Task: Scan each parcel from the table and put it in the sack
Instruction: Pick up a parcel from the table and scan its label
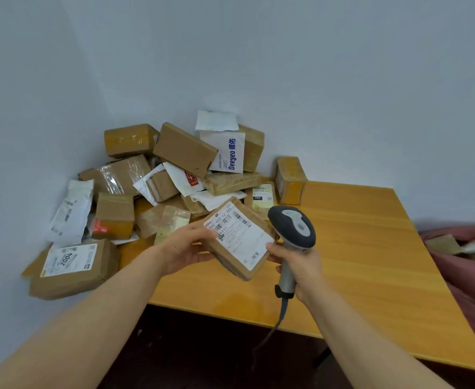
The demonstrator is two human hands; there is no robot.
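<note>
At centre frame the left hand (185, 248) pinches a flat brown cardboard parcel (239, 240) with a white label between thumb and fingers (202, 230), above the yellow wooden worktop (371, 248). The right hand (300, 265) curls its fingers round a grey corded barcode scanner (295, 228) just beside it. The scan would likely go best with the barcodes turned toward the scanner's head and the thumb off them; a heap of boxes and mailers (174, 169) crowds the upper left, and the pink sack (469, 270) lies at the right edge.

Small parcel-sorting room, heap of labelled parcels (174, 175) on wooden table (371, 248), bare walls (315, 66)
</note>
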